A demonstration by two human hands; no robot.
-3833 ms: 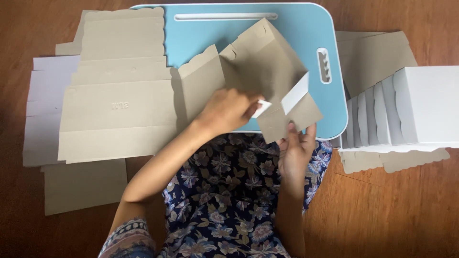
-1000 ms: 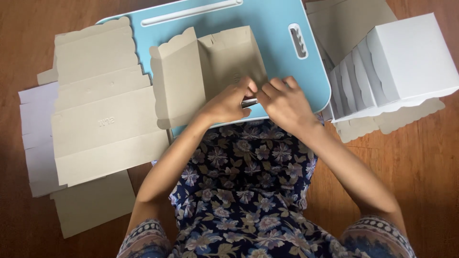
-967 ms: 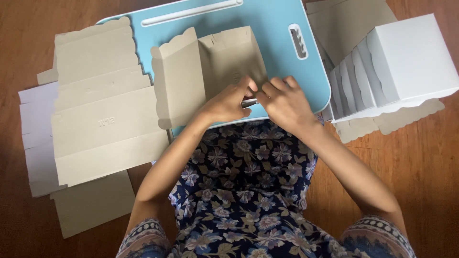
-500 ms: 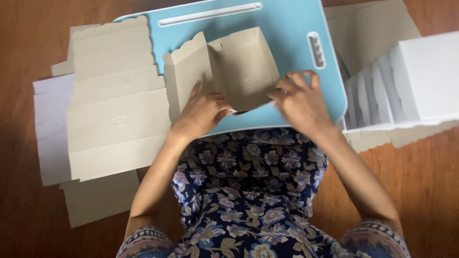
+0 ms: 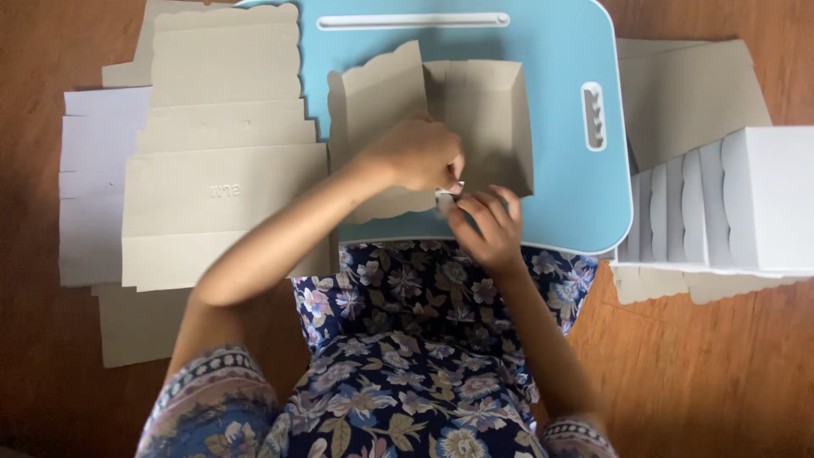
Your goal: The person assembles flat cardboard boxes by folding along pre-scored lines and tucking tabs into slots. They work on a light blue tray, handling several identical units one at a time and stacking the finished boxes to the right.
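over the light blue lap surface [image 5: 560, 195], the left hand [image 5: 415, 157] presses down on a half-folded grey cardboard box [image 5: 475, 110] to steady it while the right hand [image 5: 483, 225] pinches its small white flap at the near edge, flat blanks [image 5: 220, 170] stacked alongside.

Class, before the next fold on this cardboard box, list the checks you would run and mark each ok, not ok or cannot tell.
1. Half-folded cardboard box lies on the blue lap desk: ok.
2. Left hand presses on the box: ok.
3. Right hand pinches the small flap at the near edge: ok.
4. Flap seated in its slot: cannot tell, fingers hide it.
5. Flat blanks lie stacked within reach on the left: ok.
6. Finished white boxes stand apart on the right: ok.
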